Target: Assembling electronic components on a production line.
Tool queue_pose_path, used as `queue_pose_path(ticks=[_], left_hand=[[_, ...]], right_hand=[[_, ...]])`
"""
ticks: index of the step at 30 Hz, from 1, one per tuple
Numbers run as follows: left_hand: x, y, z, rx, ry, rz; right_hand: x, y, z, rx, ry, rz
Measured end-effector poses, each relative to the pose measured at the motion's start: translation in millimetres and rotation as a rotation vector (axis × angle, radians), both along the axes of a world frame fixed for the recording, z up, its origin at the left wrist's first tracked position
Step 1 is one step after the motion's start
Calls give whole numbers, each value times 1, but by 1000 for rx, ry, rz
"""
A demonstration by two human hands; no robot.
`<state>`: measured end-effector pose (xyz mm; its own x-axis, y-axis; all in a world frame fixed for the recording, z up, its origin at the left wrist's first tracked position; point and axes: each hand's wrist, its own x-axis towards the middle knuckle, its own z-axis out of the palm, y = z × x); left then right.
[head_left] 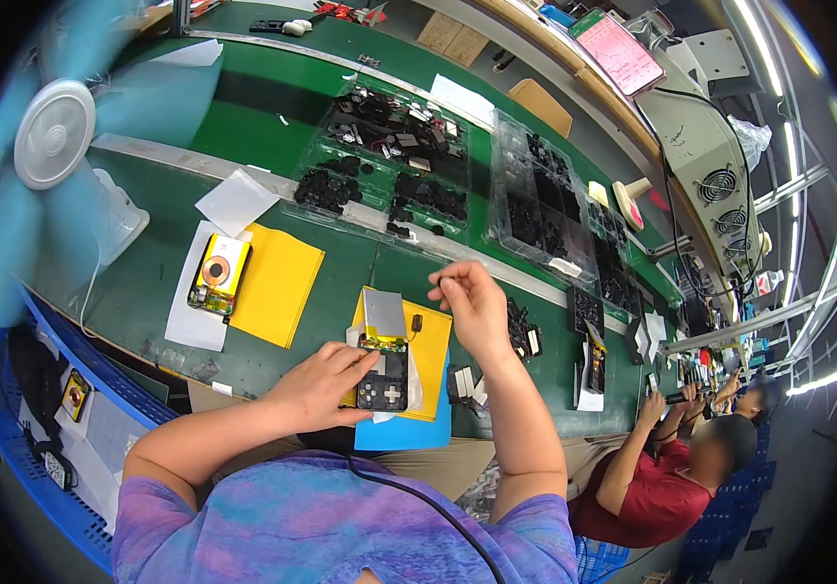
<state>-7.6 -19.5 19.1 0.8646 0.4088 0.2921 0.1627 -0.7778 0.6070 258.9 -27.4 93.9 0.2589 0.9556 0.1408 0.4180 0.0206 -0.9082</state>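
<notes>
On the bench in front of me lies an opened device with a black plastic housing (382, 382), showing a light cross-shaped piece. A green circuit board edge and a flat grey panel (384, 313) adjoin its far end. My left hand (316, 389) grips the housing from its left side. To its right my right hand (472, 307) is raised, thumb and fingertips pinched together; what they hold, if anything, is too small to make out. A small dark part (417, 323) lies below those fingertips, on a yellow sheet (435, 375) over a blue one (428, 435).
At left, a yellow camera-like device (220, 272) rests on white paper beside a yellow folder (277, 282). Clear trays (482, 209) of black parts stand ahead. A blurred fan (54, 134) is far left, a blue crate (49, 487) below. A co-worker (652, 487) sits at right.
</notes>
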Motion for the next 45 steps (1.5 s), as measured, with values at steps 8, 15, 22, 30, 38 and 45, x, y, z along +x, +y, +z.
queue_pose_path(ticks=[8, 15, 22, 30, 38, 45], left_hand=[[-2, -2, -1, -29, 17, 5], [3, 2, 2, -42, -33, 14], [6, 1, -1, -68, -26, 15], [4, -1, 0, -66, -23, 35], [4, 0, 1, -76, -5, 32], [4, -2, 0, -78, -2, 35]], right_hand=[[-10, -67, -9, -164, 152, 50], [-14, -96, -19, -106, 96, -3], [-27, -104, -31, -267, -66, 89], [-36, -96, -38, -292, -247, 145], [-42, -90, -32, -280, -315, 155], [-47, -88, -29, -119, -557, 236]])
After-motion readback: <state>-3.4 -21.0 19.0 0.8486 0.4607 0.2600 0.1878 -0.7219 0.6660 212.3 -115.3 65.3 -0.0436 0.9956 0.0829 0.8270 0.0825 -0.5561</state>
